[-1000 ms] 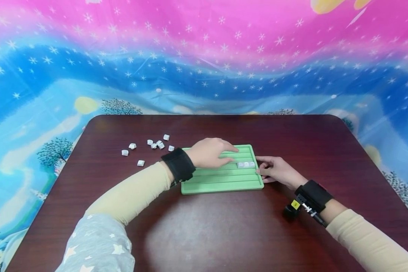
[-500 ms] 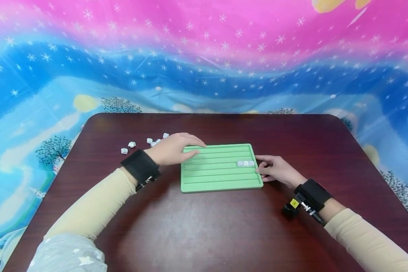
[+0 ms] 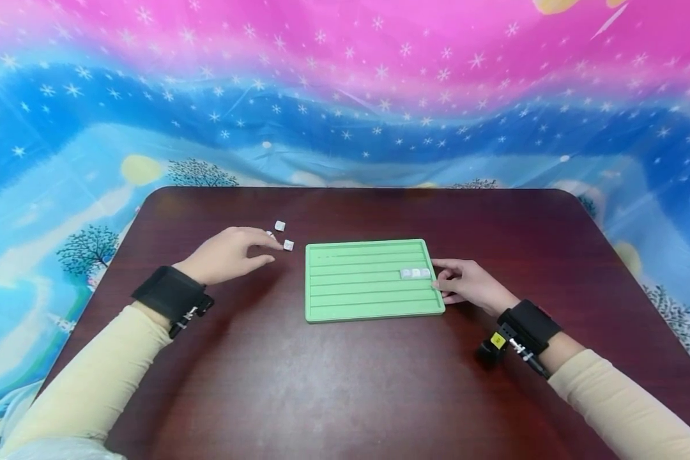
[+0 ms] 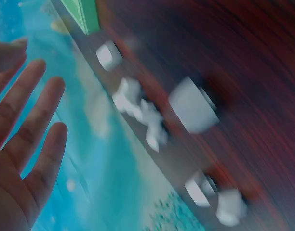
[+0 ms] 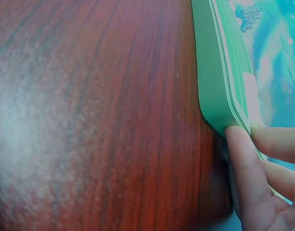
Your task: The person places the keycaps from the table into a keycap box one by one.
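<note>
My left hand (image 3: 225,255) hovers over the loose white keycaps at the table's left, its fingers relaxed and nothing held. Two keycaps, one right by the fingertips (image 3: 288,245) and another farther back (image 3: 280,226), show beyond it; most others are hidden in the head view. The left wrist view shows several, blurred, with the nearest keycap (image 4: 193,106) largest. A green tray (image 3: 374,308) with long grooves lies mid-table. Three keycaps (image 3: 416,273) sit side by side in one groove, at its right end. My right hand (image 3: 470,282) holds the tray's right edge, thumb (image 5: 245,161) against its side.
The dark red-brown table (image 3: 345,383) has rounded far corners. Behind it hangs a pink and blue snow-scene cloth (image 3: 345,128). Each wrist wears a black strap, and a small camera (image 3: 490,351) hangs under the right one.
My left hand has moved left, from above the tray to over the loose keycaps. The right hand stays at the tray's edge, and the three keycaps in the groove keep their place.
</note>
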